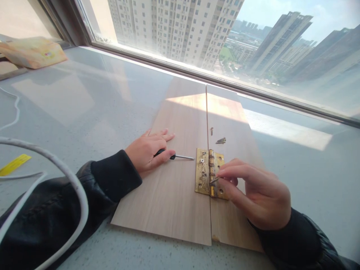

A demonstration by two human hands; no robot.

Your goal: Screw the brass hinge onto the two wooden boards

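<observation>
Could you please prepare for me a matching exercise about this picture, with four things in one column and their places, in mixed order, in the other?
Things
1. Screwdriver
2. Brass-coloured hinge
3. Single screw
4. Bunched screws

Places
A. Pinched in the fingertips of the right hand
B. Lying on the right board only
C. Held in the left hand
D. Spanning the right board and the left board

Pairs: 1-C, 2-D, 3-A, 4-B
</observation>
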